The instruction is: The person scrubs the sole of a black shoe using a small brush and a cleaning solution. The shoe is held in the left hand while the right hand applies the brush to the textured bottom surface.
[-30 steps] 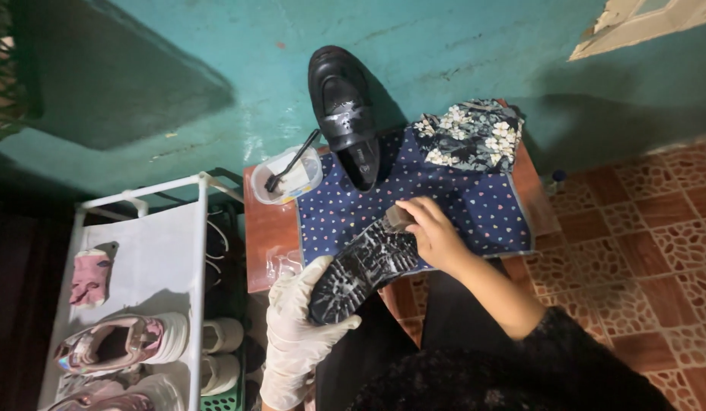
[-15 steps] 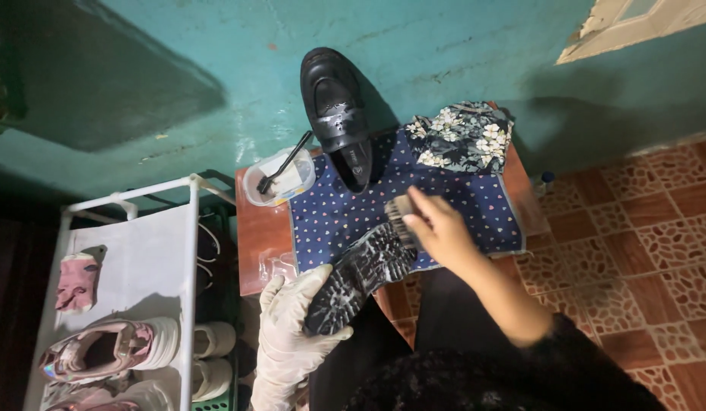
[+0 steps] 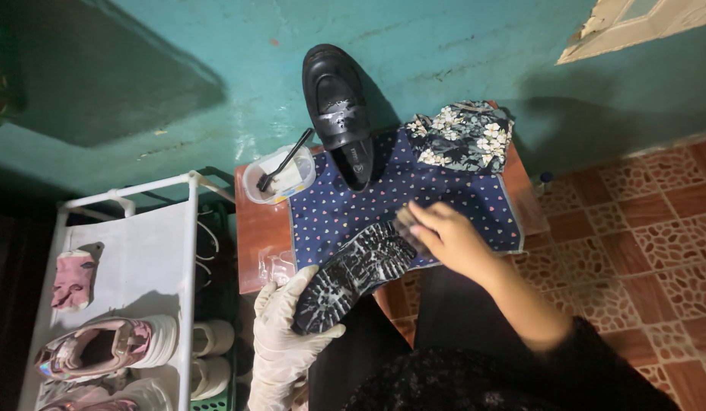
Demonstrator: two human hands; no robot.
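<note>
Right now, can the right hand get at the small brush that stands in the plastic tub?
Probably yes. The right hand is at the heel of the upturned shoe, and only the flat dotted cloth lies between it and the brush in the tub. It seems to hold something already.

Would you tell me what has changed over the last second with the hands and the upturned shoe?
The right hand has slid its small brush from mid-sole toward the heel of the shoe. The gloved left hand still grips the shoe, sole up. The second shoe, tub and dotted cloth have not moved.
</note>
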